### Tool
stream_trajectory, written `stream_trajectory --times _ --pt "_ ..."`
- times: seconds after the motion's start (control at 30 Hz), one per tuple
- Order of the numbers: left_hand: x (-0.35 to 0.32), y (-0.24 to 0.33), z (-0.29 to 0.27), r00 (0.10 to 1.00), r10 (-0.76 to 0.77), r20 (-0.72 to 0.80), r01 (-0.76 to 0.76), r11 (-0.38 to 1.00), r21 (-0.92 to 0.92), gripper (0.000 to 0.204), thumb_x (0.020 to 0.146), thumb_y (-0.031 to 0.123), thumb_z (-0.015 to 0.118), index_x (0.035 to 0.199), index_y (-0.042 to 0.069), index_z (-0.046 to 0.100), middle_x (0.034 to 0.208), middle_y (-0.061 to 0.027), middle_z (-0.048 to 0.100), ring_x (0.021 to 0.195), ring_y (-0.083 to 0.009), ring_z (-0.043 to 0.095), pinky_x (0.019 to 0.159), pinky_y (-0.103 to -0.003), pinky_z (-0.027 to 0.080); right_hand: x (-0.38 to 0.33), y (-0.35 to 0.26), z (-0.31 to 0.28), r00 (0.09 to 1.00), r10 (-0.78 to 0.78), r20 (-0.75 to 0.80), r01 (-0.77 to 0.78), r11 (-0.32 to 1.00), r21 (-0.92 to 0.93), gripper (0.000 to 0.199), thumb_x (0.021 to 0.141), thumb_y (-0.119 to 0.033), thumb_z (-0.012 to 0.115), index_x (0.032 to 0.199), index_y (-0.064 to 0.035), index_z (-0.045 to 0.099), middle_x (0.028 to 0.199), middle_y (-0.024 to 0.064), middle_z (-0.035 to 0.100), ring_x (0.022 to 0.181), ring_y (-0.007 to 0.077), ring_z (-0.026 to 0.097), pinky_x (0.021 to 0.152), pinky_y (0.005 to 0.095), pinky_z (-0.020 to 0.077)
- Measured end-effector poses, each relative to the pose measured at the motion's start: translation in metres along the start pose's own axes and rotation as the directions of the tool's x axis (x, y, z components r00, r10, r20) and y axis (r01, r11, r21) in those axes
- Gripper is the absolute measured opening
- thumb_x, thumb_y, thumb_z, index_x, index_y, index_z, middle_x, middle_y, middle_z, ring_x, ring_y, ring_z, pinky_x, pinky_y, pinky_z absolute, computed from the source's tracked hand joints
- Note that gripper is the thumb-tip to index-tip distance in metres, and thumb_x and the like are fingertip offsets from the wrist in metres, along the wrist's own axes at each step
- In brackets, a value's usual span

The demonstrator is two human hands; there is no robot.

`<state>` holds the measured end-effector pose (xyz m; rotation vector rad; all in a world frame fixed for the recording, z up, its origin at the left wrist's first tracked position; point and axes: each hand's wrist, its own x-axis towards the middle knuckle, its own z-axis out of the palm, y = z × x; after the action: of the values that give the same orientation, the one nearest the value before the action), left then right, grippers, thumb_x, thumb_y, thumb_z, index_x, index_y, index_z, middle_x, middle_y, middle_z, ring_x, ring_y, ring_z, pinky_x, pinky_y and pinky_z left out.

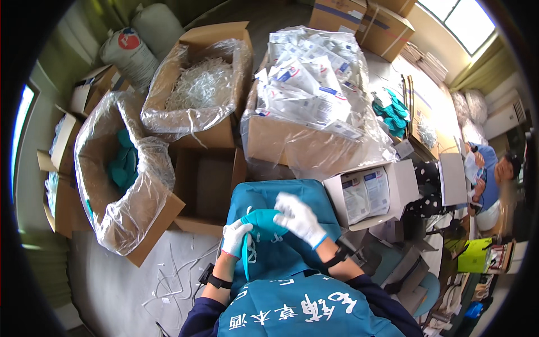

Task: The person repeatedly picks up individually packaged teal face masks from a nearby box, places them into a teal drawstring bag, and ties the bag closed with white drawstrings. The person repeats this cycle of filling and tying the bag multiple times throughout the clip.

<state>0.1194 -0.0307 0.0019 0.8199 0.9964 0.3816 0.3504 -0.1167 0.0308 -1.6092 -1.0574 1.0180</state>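
A teal fabric piece (264,224) with thin white cords and a hanging teal strip is raised over my apron-covered lap. My left hand (236,238), in a white glove, is closed on its left end. At its right end is my right hand (303,220), also gloved in white. Its fingers are apart and partly blurred, the lower ones overlapping the fabric's edge. White cords (252,253) dangle beside my left hand. Under both hands spreads the blue-teal apron (303,247).
Ahead stand a carton of white packets (309,84) and a carton of tangled clear-white cords (205,84). Left, a plastic-lined carton (151,224) holds teal fabric. A smaller white box (396,188) with packets sits right of my lap. Another person (489,168) sits far right.
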Motion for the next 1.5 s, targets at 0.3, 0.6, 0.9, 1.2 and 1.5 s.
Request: stream_trajectory --times 0.3,0.6,0.9,1.2,1.5 --pt "-0.018 0.012 0.030 0.985 0.170 -0.040 -0.172 0.983 -0.063 0.055 0.108 0.042 0.044 0.073 0.002 0.061 0.086 -0.0117 0.069 0.052 -0.0101 0.050 0.048 -0.026 0.042 -0.047 -0.001 -0.055 0.907 0.260 -0.332 0.033 0.742 0.669 0.022 0.099 -0.015 0.063 0.114 0.0006 0.069 0.098 -0.0010 0.071 0.079 0.0056 0.063 0.072 0.0214 0.0513" --pt "-0.044 0.065 0.081 0.813 0.582 -0.029 -0.571 0.805 0.164 0.059 0.109 0.041 0.036 0.064 0.004 0.043 0.115 -0.0229 0.070 0.098 -0.0226 0.060 0.097 -0.037 0.044 -0.071 -0.033 -0.066 0.899 -0.019 -0.437 0.077 0.990 0.115 0.021 0.098 -0.011 0.064 0.113 0.0028 0.069 0.098 0.0061 0.071 0.089 0.0114 0.065 0.081 0.0255 0.0512" --pt "0.007 0.021 0.114 0.828 0.413 -0.379 -0.483 0.869 -0.106 0.060 0.105 0.048 0.042 0.068 0.004 0.056 0.067 -0.0124 0.063 0.058 -0.0198 0.056 0.059 -0.032 0.048 -0.087 -0.047 -0.006 0.963 -0.267 -0.035 0.269 0.960 0.073 0.028 0.089 -0.013 0.072 0.115 -0.0042 0.071 0.106 0.0131 0.072 0.099 0.0323 0.067 0.092 0.0390 0.0500" --pt "-0.002 0.031 0.119 0.914 0.214 -0.345 -0.337 0.873 -0.352 0.045 0.104 0.046 0.052 0.100 0.003 0.065 0.086 -0.0043 0.065 0.071 -0.0124 0.059 0.065 -0.029 0.050 -0.075 -0.036 0.002 0.946 0.118 -0.303 -0.015 0.946 0.323 0.016 0.092 -0.010 0.070 0.107 -0.0038 0.072 0.090 -0.0009 0.068 0.081 0.0042 0.058 0.075 0.0226 0.0490" --pt "-0.024 0.031 0.133 0.885 0.457 -0.085 -0.454 0.889 0.050 0.024 0.096 0.012 0.070 0.117 0.000 0.066 0.106 -0.0036 0.072 0.091 -0.0098 0.064 0.084 -0.026 0.052 -0.057 -0.043 -0.015 0.960 0.280 0.022 -0.095 0.252 0.963 0.024 0.097 -0.017 0.067 0.116 -0.0027 0.066 0.112 0.0037 0.067 0.091 0.0129 0.065 0.086 0.0290 0.0533"
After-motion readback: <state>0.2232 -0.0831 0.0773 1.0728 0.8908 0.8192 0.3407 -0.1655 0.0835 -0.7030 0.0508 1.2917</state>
